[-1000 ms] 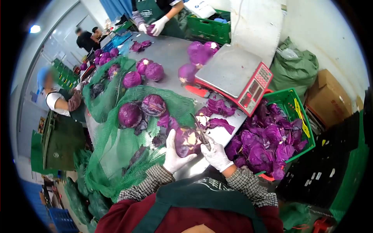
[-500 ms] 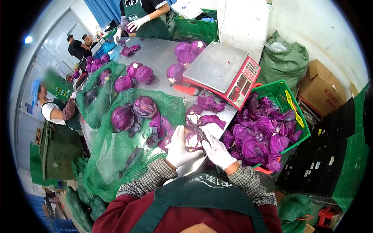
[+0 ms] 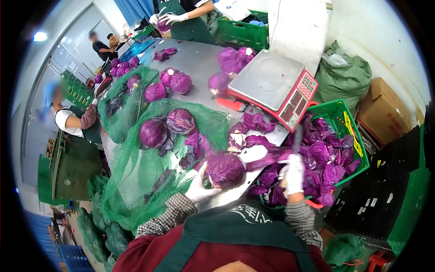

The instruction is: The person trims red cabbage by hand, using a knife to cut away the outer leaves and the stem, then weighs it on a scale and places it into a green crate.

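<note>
Nearest the viewer, the gloved left hand (image 3: 199,188) cups a whole red cabbage (image 3: 224,169) from below and behind, fingers wrapped against its side, at the near edge of the steel table (image 3: 199,63). To the right of this cabbage, the gloved right hand (image 3: 293,172) is closed around the handle of a knife (image 3: 297,138), blade pointing up and away, and appears to pinch a loose purple leaf (image 3: 267,158) that stretches back toward the cabbage. Beyond that hand, off the table edge, a green crate (image 3: 346,122) holds a heap of trimmed leaves (image 3: 317,158). Left of the cabbage, green mesh netting (image 3: 136,167) is spread over the table and carries two more cabbages (image 3: 165,127). Behind the cabbage lie cut leaves (image 3: 256,122), then a red weighing scale (image 3: 276,86) with a steel pan. Further heads (image 3: 231,59) stand behind the scale. At the far end of the table a co-worker's gloved hands (image 3: 170,19) hold a cabbage; another person (image 3: 72,118) stands on the left.
</note>
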The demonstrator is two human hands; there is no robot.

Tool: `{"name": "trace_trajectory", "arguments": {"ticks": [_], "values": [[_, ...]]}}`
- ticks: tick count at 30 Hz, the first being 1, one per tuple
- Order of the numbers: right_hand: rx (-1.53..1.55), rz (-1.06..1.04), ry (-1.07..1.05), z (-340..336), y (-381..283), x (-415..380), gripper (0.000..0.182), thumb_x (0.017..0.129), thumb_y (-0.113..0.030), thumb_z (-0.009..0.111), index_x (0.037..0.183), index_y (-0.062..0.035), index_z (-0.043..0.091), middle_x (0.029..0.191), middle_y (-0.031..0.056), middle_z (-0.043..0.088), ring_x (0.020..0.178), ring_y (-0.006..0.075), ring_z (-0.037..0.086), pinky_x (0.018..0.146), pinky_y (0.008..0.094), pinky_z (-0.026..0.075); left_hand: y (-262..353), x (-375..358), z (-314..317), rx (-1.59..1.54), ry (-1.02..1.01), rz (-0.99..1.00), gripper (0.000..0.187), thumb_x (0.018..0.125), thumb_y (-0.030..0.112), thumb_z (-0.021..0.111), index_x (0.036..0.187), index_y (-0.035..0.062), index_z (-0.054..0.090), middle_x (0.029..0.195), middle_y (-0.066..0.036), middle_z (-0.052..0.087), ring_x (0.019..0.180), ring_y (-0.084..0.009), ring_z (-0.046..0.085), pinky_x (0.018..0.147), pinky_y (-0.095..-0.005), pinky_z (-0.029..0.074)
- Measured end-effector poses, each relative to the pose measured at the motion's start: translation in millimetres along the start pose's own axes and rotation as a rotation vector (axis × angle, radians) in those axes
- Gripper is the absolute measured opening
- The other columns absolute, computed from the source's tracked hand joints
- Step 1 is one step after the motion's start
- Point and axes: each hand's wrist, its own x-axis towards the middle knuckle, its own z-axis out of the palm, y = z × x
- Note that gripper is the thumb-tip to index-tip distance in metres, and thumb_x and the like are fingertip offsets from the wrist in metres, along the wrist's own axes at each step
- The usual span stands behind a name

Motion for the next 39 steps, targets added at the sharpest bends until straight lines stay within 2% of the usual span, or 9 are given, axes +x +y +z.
{"name": "trace_trajectory", "arguments": {"ticks": [2,7,11,12,18,32,36,37,39], "values": [[0.030,-0.192,0.109,-25.6,-43.1,3.6,0.017,0.097,-0.025,0.050,0.102,-0.0095,0.049,0.069,0.0069,0.061,0.033,0.0118,0.045,0.029,0.0266,0.033,-18.6,-1.8,0.8,0.003,0.058,-0.003,0.118,0.061,0.031,0.085,0.144,-0.0055,0.010,0.144,-0.023,0.026,0.135,-0.0324,0.029,0.112,-0.0409,0.026],[-0.755,-0.563,0.372,-93.9,-85.6,17.6,0.043,0.097,-0.018,0.048,0.134,-0.0021,0.035,0.122,0.0173,0.051,0.095,0.0221,0.053,0.076,0.0318,0.043,32.0,36.6,15.2,0.786,0.094,0.233,0.119,0.057,0.045,0.084,0.145,-0.0016,0.018,0.147,-0.031,0.016,0.134,-0.0454,0.025,0.109,-0.0500,0.028],[-0.908,-0.736,-0.164,-31.2,-42.6,-11.3,0.049,0.096,-0.010,0.046,0.141,0.0039,0.031,0.144,0.0193,0.037,0.134,0.0239,0.037,0.111,0.0306,0.028,68.7,53.5,15.8,0.942,-0.107,0.140,0.117,0.053,0.051,0.083,0.145,0.0063,0.026,0.147,-0.029,0.019,0.125,-0.0505,0.032,0.102,-0.0525,0.037],[-0.400,-0.339,-0.205,-2.0,-24.7,-22.8,0.052,0.097,-0.017,0.051,0.145,-0.0093,0.033,0.127,0.0031,0.053,0.062,0.0022,0.044,0.051,0.0172,0.040,70.4,53.8,20.9,1.004,-0.145,0.174,0.117,0.053,0.051,0.083,0.145,0.0064,0.027,0.147,-0.028,0.020,0.123,-0.0510,0.033,0.100,-0.0524,0.039],[-0.899,-0.473,-0.486,57.0,-4.9,-65.1,0.050,0.096,-0.022,0.045,0.139,0.0012,0.035,0.137,0.0220,0.043,0.126,0.0321,0.046,0.103,0.0354,0.039,74.2,72.3,50.6,1.049,0.005,0.229,0.113,0.054,0.057,0.078,0.134,-0.0103,0.034,0.133,-0.029,0.040,0.114,-0.0405,0.043,0.099,-0.0458,0.037],[-0.984,-0.595,-0.404,61.8,2.3,-21.3,0.051,0.097,-0.033,0.036,0.138,-0.0038,0.035,0.125,0.0247,0.051,0.102,0.0393,0.059,0.085,0.0441,0.049,81.3,90.3,64.6,1.056,0.021,0.146,0.106,0.056,0.058,0.074,0.130,-0.0096,0.040,0.128,-0.025,0.043,0.109,-0.0355,0.044,0.094,-0.0427,0.041],[-1.146,-0.608,-0.445,58.0,-8.1,5.2,0.034,0.096,-0.023,0.037,0.109,0.0034,0.054,0.125,0.0258,0.051,0.105,0.0393,0.056,0.086,0.0454,0.048,83.9,84.9,72.9,1.009,0.042,0.150,0.100,0.058,0.051,0.077,0.130,-0.0070,0.038,0.128,-0.025,0.042,0.112,-0.0368,0.042,0.094,-0.0446,0.040],[-1.118,-0.250,-0.414,58.3,-24.7,15.0,0.032,0.096,-0.020,0.036,0.108,0.0038,0.054,0.121,0.0268,0.052,0.103,0.0415,0.055,0.083,0.0458,0.049,72.7,77.3,73.2,0.991,0.085,0.273,0.098,0.059,0.047,0.078,0.131,-0.0064,0.038,0.130,-0.025,0.040,0.112,-0.0390,0.041,0.094,-0.0472,0.039],[-1.218,-0.924,-0.278,26.4,22.0,41.1,0.033,0.097,-0.024,0.037,0.108,0.0012,0.054,0.106,0.0264,0.057,0.094,0.0423,0.057,0.081,0.0452,0.049,64.1,54.3,72.0,0.957,0.092,0.335,0.102,0.058,0.044,0.080,0.134,-0.0048,0.034,0.137,-0.026,0.035,0.118,-0.0422,0.038,0.099,-0.0507,0.033]]}}
